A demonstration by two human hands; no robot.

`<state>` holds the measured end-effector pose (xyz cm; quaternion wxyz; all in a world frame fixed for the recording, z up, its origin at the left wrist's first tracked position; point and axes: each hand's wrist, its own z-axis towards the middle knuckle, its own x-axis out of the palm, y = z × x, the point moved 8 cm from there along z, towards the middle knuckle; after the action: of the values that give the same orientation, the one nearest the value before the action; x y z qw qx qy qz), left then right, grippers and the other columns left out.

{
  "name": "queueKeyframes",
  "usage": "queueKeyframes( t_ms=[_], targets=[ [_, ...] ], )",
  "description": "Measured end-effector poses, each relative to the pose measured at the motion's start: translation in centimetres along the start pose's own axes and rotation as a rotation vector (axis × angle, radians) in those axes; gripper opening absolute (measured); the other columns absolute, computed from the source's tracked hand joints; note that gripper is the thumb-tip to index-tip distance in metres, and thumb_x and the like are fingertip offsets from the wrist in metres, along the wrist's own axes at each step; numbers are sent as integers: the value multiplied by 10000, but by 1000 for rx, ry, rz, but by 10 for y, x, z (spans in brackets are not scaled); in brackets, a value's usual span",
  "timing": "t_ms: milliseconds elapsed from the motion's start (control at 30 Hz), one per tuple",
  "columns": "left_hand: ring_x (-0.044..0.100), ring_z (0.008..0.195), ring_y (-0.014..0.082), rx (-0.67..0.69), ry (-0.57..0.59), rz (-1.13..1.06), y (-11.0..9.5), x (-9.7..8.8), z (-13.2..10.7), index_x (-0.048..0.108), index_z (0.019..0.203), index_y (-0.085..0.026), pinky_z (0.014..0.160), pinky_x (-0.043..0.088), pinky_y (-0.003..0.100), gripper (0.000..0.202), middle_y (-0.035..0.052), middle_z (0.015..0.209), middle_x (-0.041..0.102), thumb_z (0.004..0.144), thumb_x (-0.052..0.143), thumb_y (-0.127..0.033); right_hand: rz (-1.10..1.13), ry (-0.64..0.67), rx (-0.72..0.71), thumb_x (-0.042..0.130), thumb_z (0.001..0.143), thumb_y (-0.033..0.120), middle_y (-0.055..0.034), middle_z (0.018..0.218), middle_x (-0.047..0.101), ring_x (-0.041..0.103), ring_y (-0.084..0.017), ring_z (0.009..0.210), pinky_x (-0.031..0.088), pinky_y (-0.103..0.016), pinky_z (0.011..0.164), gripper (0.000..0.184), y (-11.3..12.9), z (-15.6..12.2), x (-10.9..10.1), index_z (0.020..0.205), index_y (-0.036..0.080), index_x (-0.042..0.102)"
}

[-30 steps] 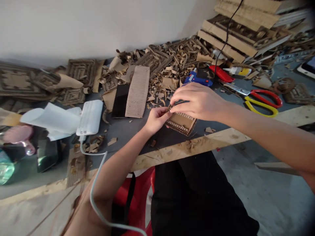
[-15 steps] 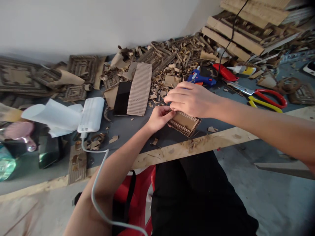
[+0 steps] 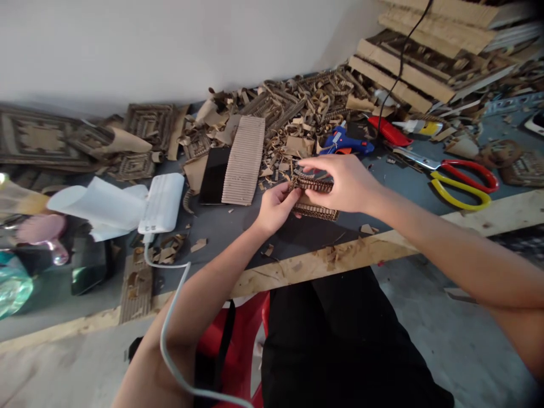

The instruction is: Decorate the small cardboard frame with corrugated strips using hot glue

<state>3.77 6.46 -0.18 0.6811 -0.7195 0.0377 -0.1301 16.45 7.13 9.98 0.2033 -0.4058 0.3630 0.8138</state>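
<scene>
Both hands meet over a small square piece of corrugated cardboard (image 3: 315, 211) edged with ribbed strips, near the front of the dark table top (image 3: 229, 226). My left hand (image 3: 275, 208) grips its left side with curled fingers. My right hand (image 3: 340, 182) pinches its far ribbed edge from above, index finger stretched out. The piece is tilted up on its near edge.
A blue glue gun (image 3: 346, 143) lies just behind my hands amid a heap of cardboard scraps (image 3: 297, 107). Red and yellow scissors (image 3: 461, 177) lie to the right. A ribbed cardboard sheet (image 3: 244, 160) and a white power bank (image 3: 162, 202) with cable sit to the left.
The cardboard piece lay flat on the table before; now both hands have tipped it up on edge. My right hand shifted slightly right along its far edge.
</scene>
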Motion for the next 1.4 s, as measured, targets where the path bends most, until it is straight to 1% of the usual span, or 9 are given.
queueKeyframes(
  t_ms=[133,300,467,567,700,833,1067,1233,1400],
  targets=[
    [645,561,132,9,-24,15,1,-4,2,615,839,-159,439,534,222,432,-10,666,654,743,757,-555,-57,-31,28,633,823,295,-65,1022,794,751,-259,896,582,-393,816,303,-4,0,21,1061,191,790],
    [664,549,142,-3,-47,14,6,-9,5,632,868,-144,432,522,223,358,6,676,686,796,718,-484,68,-67,51,658,831,277,-41,1012,800,765,-238,896,598,-364,816,268,-11,5,25,1041,205,807],
    [627,504,127,-8,-58,37,8,-11,6,628,846,-146,434,511,227,306,-12,631,661,794,707,-437,180,-103,95,669,864,288,-44,1050,793,770,-240,944,623,-341,783,264,-19,-4,30,1073,204,805],
    [572,497,107,17,-85,62,6,-13,5,625,814,-151,452,481,221,272,-32,610,618,784,701,-410,189,-145,76,660,884,295,-51,1055,791,770,-241,963,629,-339,798,269,-20,-9,32,1091,195,799],
    [525,586,93,133,-184,183,-4,-20,2,616,712,-149,557,423,204,264,-30,619,590,811,666,-388,210,-205,5,650,880,307,-56,1075,789,766,-228,974,627,-352,860,282,-15,-11,29,1092,186,791],
    [538,667,117,183,-241,245,-7,-25,2,667,775,-152,641,420,225,233,-12,691,627,826,619,-374,216,-249,-68,609,881,284,-71,1103,784,762,-208,977,625,-332,875,311,-9,-13,25,1118,167,774],
    [489,628,120,162,-243,258,-5,-26,4,636,693,-165,622,386,235,232,-18,646,572,793,611,-373,155,-267,-92,623,904,289,-69,1118,780,753,-206,1009,614,-346,911,276,-5,-18,29,1128,187,748],
    [423,575,100,145,-236,250,-4,-26,3,611,637,-158,572,331,226,246,-33,587,501,777,631,-360,131,-339,-90,619,879,252,-62,1051,790,760,-189,940,607,-293,822,234,0,-22,26,1064,174,739],
    [403,558,93,163,-192,314,-10,-22,0,561,623,-160,541,316,221,326,-34,574,469,819,626,-412,53,-335,11,596,885,284,-55,1004,793,761,-201,900,591,-305,783,201,0,-23,25,1018,193,716]
  ],
)
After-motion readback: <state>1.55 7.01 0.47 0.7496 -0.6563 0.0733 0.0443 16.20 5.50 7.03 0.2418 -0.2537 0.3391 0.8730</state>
